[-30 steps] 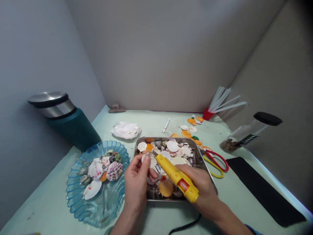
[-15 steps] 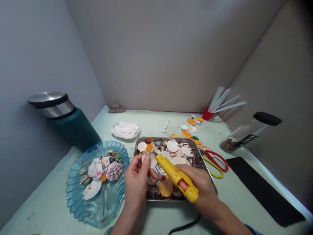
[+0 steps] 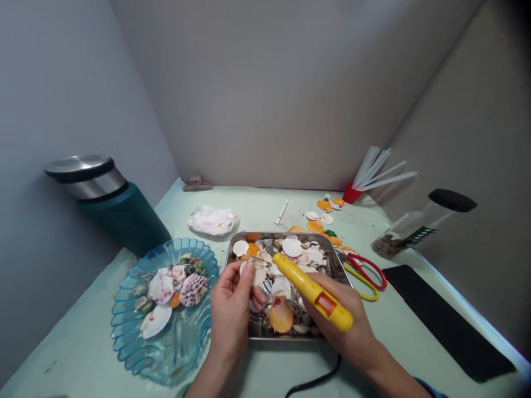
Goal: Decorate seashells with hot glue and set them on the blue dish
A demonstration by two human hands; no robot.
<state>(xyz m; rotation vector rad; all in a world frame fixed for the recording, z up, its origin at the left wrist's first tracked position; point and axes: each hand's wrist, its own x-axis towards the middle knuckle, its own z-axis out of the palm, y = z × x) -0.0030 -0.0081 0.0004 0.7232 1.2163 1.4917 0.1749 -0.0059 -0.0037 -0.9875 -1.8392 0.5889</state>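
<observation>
Over the tray of shells, my left hand (image 3: 233, 298) pinches a white seashell (image 3: 259, 275) between thumb and fingers. My right hand (image 3: 338, 309) is wrapped round a yellow glue gun (image 3: 305, 282), whose front end points toward that shell. A small gap lies between the glue gun's tip and the shell. Beneath both hands is a metal tray (image 3: 290, 338) full of mixed shells, with an orange scallop shell (image 3: 281, 317) near its front edge. At left, a blue shell-shaped dish (image 3: 166, 359) carries several shells, among them a purple-and-white scallop (image 3: 194, 289).
A teal flask (image 3: 124, 215) stands behind the dish. Red-and-yellow scissors (image 3: 369, 276) lie right of the tray, near a black strip (image 3: 448, 326) and a clear bottle (image 3: 409, 226). White sticks (image 3: 373, 168) stand in a red cup (image 3: 352, 193). A black cord (image 3: 315, 382) runs in front.
My right hand has drawn the glue gun back to the right, away from the shell. The left hand still holds the white seashell in nearly the same place.
</observation>
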